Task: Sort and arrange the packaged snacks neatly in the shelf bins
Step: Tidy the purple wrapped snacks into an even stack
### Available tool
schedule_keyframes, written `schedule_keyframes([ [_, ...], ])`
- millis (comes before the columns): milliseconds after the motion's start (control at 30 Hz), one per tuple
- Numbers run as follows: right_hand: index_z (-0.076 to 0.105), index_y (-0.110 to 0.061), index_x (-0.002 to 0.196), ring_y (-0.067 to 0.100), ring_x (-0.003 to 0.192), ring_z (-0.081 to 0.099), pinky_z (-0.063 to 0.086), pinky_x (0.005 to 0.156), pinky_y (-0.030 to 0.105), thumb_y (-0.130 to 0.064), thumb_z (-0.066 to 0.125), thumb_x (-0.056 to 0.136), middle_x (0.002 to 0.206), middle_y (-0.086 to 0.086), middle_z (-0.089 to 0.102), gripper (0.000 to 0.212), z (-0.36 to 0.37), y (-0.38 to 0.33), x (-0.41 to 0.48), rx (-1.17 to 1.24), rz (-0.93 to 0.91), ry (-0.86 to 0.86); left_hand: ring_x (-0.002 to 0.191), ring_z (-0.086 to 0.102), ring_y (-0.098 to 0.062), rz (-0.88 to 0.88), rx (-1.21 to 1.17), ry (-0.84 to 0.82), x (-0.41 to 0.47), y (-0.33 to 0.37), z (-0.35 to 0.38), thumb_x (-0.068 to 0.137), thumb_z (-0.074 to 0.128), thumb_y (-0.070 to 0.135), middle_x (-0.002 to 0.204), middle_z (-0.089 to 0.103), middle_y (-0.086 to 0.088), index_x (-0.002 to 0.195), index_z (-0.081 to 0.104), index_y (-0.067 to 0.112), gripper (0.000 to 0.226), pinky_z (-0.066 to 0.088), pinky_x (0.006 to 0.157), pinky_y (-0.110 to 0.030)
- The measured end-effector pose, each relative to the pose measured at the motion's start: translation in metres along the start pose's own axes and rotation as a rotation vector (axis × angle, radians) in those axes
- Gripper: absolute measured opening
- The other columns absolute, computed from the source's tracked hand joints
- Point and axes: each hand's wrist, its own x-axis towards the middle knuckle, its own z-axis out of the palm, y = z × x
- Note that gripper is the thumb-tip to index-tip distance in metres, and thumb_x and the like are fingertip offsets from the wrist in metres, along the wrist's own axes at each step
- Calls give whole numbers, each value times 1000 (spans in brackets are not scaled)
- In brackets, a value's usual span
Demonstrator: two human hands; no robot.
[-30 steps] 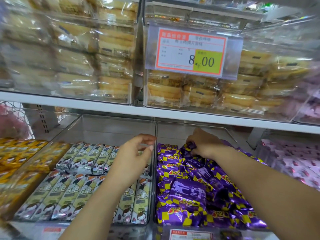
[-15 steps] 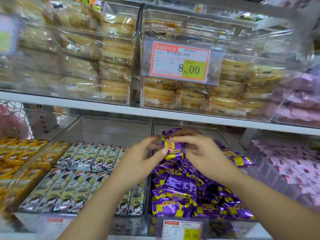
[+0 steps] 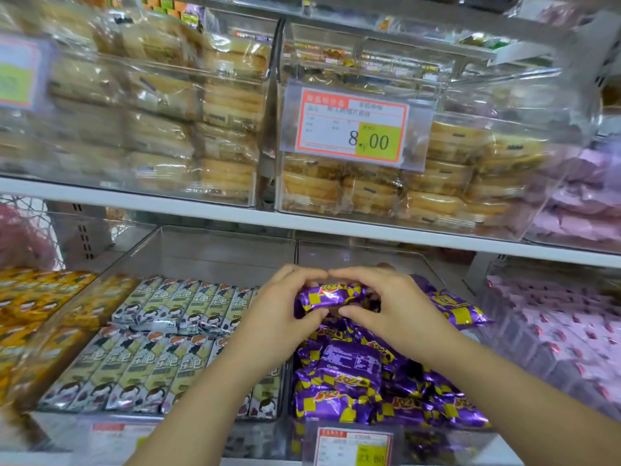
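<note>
From the head camera, both forearms reach in from the bottom edge toward the lower shelf; the left hand (image 3: 279,317) and the right hand (image 3: 389,307) meet over the middle bin and together hold one purple-and-yellow packet (image 3: 331,295); each hand's grip is curled round an end of it, fingers arched over the top with the fingertips nearly touching, thumbs under its lower edge; the packet lies crosswise and roughly level, raised just above the pile of purple packets (image 3: 353,381) that fills the front of the clear bin (image 3: 363,260); the back of that bin is bare; another purple packet (image 3: 460,309) lies tilted against the bin's right side, just beside the right hand; in the next clear bin to the left (image 3: 208,250), grey-and-cream cartoon packets (image 3: 144,368) lie flat in two tidy rows, side by side, partly hidden by the left forearm; further left sit yellow packets (image 3: 30,304), blurred; to the right of the purple bin are pink packets (image 3: 554,334); a price card (image 3: 354,443) is fixed to the front of the purple bin, its figures too small to read; above, a white shelf board (image 3: 168,205) carries clear bins stacked with pale pastry packs (image 3: 369,190), and one bin bears a red-bordered price tag (image 3: 353,127) reading 8.00.
</note>
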Motion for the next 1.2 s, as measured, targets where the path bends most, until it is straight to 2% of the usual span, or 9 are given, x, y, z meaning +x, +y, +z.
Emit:
schedule_keyframes([
  [67, 63, -33, 117, -20, 82, 50, 36, 72, 2, -24, 70, 83, 95, -28, 60, 37, -2, 1, 5, -13, 29, -14, 101, 49, 14, -4, 2, 9, 1, 0, 2, 81, 71, 14, 104, 52, 23, 113, 55, 38, 43, 33, 82, 1],
  [167, 65, -29, 111, -4, 62, 50, 34, 57, 11, -28, 66, 85, 68, -23, 50, 27, 0, 14, 16, -83, 166, 29, 99, 45, 22, -53, -11, 61, 3, -3, -2, 84, 68, 17, 109, 53, 23, 113, 49, 43, 44, 29, 80, 6],
  [267, 60, -27, 119, 12, 84, 58, 39, 68, 23, -25, 63, 88, 95, -12, 63, 31, 10, 31, 34, -121, 313, 162, 97, 48, 16, -116, 13, 124, 6, -9, -8, 89, 64, 20, 109, 54, 20, 110, 48, 43, 35, 30, 80, 2],
  [367, 56, -28, 125, 19, 107, 58, 47, 87, 29, -17, 60, 88, 122, -5, 62, 38, 28, 44, 57, -195, 366, 118, 100, 54, 2, -194, 14, 153, 7, -15, -10, 90, 61, 21, 111, 61, 12, 113, 58, 32, 25, 36, 79, -12],
  [533, 60, -27, 109, 25, 106, 58, 47, 83, 30, -5, 53, 89, 122, 4, 59, 31, 56, 51, 83, -289, 429, -112, 90, 53, 17, -224, -33, 160, 10, -21, -12, 91, 60, 18, 102, 65, 14, 106, 59, 35, 22, 36, 68, 2],
  [667, 59, -21, 121, 21, 114, 55, 44, 92, 25, 0, 46, 92, 128, 2, 58, 38, 66, 46, 82, -219, 345, -322, 90, 53, 18, -224, -53, 152, 11, -23, -16, 91, 58, 16, 101, 63, 18, 105, 58, 34, 23, 36, 68, 4],
  [867, 50, -13, 134, 21, 118, 53, 42, 92, 25, 7, 41, 91, 132, 7, 56, 48, 45, 48, 79, -96, 418, -343, 89, 53, 19, -217, -41, 143, 12, -23, -17, 91, 58, 14, 98, 63, 19, 104, 58, 35, 24, 35, 69, 4],
  [1033, 59, -10, 124, 25, 112, 57, 46, 91, 27, -14, 58, 91, 125, 9, 61, 33, 23, 51, 66, -346, 444, -572, 86, 51, 24, -217, -40, 132, 8, -19, -13, 91, 59, 13, 95, 63, 20, 101, 57, 35, 25, 34, 66, 4],
  [1200, 47, -12, 137, 24, 116, 53, 40, 87, 24, -32, 61, 90, 134, 7, 53, 53, 29, 59, 58, -372, 423, -706, 89, 51, 22, -216, -35, 115, 6, -17, -10, 91, 59, 14, 95, 62, 22, 102, 58, 36, 25, 34, 68, 4],
])
